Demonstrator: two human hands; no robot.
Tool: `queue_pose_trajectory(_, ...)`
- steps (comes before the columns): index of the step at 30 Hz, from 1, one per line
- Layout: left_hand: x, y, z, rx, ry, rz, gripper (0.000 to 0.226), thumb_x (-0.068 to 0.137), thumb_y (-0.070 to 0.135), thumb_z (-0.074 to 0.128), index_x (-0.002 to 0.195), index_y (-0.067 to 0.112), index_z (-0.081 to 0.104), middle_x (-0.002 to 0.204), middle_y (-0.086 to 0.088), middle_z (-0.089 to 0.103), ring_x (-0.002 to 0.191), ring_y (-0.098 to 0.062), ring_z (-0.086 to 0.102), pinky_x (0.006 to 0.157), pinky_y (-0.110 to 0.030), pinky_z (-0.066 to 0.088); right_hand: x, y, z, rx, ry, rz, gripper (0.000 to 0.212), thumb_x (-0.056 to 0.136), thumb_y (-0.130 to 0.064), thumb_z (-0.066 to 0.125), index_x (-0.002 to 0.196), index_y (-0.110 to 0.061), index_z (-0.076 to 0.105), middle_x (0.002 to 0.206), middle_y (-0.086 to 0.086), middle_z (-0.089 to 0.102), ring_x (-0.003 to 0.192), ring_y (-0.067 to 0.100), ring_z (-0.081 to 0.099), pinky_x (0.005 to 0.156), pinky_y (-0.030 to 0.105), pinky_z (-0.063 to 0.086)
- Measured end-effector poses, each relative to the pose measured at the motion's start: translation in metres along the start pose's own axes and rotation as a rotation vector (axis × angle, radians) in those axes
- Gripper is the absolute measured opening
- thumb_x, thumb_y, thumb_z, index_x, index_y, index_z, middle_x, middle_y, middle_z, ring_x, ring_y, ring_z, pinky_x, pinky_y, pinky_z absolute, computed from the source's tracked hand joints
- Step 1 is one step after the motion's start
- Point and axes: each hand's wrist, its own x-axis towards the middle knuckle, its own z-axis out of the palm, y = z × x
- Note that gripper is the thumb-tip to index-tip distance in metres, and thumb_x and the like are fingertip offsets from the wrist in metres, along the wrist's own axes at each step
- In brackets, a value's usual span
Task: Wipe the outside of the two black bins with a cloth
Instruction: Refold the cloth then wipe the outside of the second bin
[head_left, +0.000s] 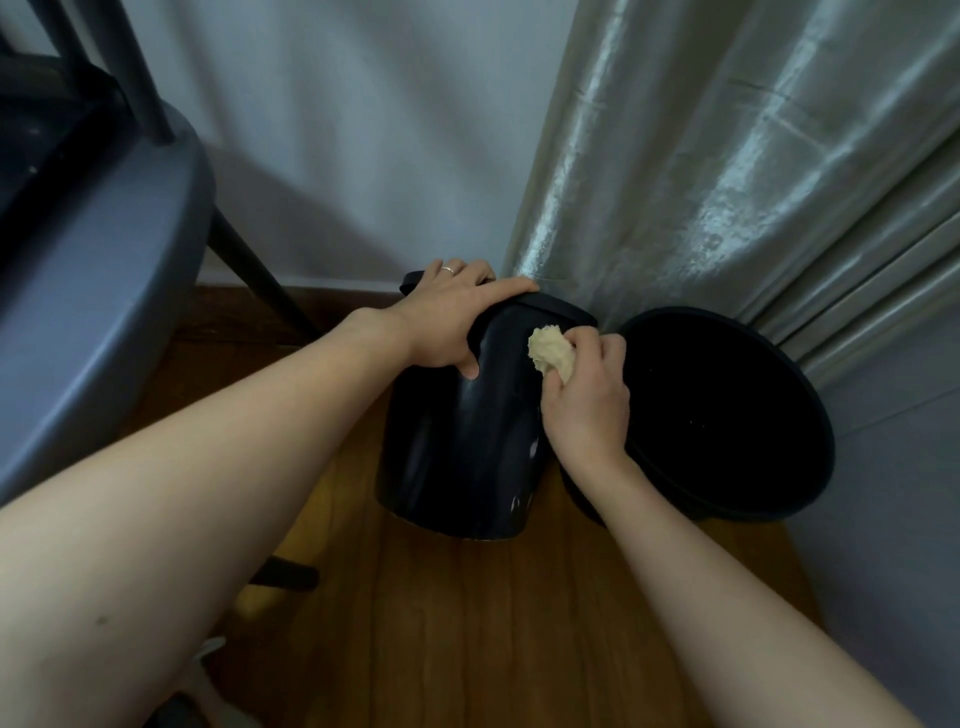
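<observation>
Two black bins stand on the wooden floor. The left bin (457, 447) is tilted away from me, its glossy side facing the camera. My left hand (452, 312) grips its top rim, fingers over the edge and thumb on the outer wall. My right hand (584, 395) holds a bunched pale yellow cloth (551, 353) against the upper side of this bin. The second bin (727, 415) sits to the right, leaning, its dark open mouth facing me.
A grey chair (98, 291) with dark legs stands at the left, close to the left bin. A white wall (353, 140) is behind, and a silvery curtain (753, 171) hangs at the right, touching the bins. Wooden floor (493, 623) lies in front.
</observation>
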Motion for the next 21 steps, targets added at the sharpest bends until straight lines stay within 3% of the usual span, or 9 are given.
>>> queue_pose_trajectory(5, 0.001, -0.001, 0.002, -0.003, 0.007, -0.001, 0.114, 0.062, 0.033, 0.088, 0.15, 0.042, 0.017, 0.131, -0.006, 0.04, 0.122, -0.03, 0.034, 0.11, -0.043, 0.022, -0.015, 0.001, 0.019, 0.074, -0.024, -0.064, 0.041, 0.09, -0.031, 0.057, 0.122, -0.007, 0.049, 0.123, 0.012, 0.043, 0.109, 0.026, 0.047, 0.09, 0.028, 0.036)
queue_pose_trajectory(7, 0.0, -0.001, 0.001, -0.01, 0.006, -0.006, 0.113, 0.062, 0.032, 0.088, 0.15, 0.042, 0.017, 0.132, -0.006, 0.04, 0.122, -0.03, 0.034, 0.11, -0.042, 0.021, -0.018, 0.003, 0.022, 0.118, -0.032, -0.07, 0.039, 0.091, -0.024, 0.052, 0.125, -0.005, 0.051, 0.123, 0.013, 0.045, 0.113, 0.027, 0.046, 0.093, 0.023, 0.03)
queue_pose_trajectory(10, -0.001, -0.002, 0.001, -0.012, 0.005, -0.022, 0.114, 0.062, 0.032, 0.088, 0.151, 0.042, 0.016, 0.133, -0.007, 0.039, 0.123, -0.03, 0.034, 0.111, -0.042, 0.02, -0.02, 0.009, 0.02, 0.198, -0.035, -0.087, 0.033, 0.093, -0.016, 0.061, 0.126, -0.011, 0.059, 0.119, 0.007, 0.05, 0.112, 0.022, 0.05, 0.093, 0.019, 0.032)
queue_pose_trajectory(15, -0.001, -0.001, 0.001, -0.015, 0.004, -0.024, 0.114, 0.061, 0.033, 0.088, 0.151, 0.041, 0.017, 0.133, -0.007, 0.039, 0.123, -0.03, 0.034, 0.111, -0.043, 0.02, -0.017, 0.018, 0.015, 0.334, -0.031, -0.048, 0.037, 0.081, -0.024, 0.079, 0.116, -0.024, 0.068, 0.105, -0.006, 0.058, 0.099, 0.009, 0.055, 0.09, 0.024, 0.045)
queue_pose_trajectory(21, -0.002, -0.003, 0.0, -0.051, 0.009, -0.034, 0.113, 0.06, 0.031, 0.089, 0.149, 0.042, 0.019, 0.13, -0.006, 0.039, 0.121, -0.029, 0.034, 0.11, -0.042, 0.02, -0.025, 0.022, 0.026, 0.319, -0.066, -0.083, 0.038, 0.093, -0.036, 0.064, 0.13, -0.032, 0.059, 0.111, -0.004, 0.051, 0.105, 0.015, 0.053, 0.094, 0.031, 0.045)
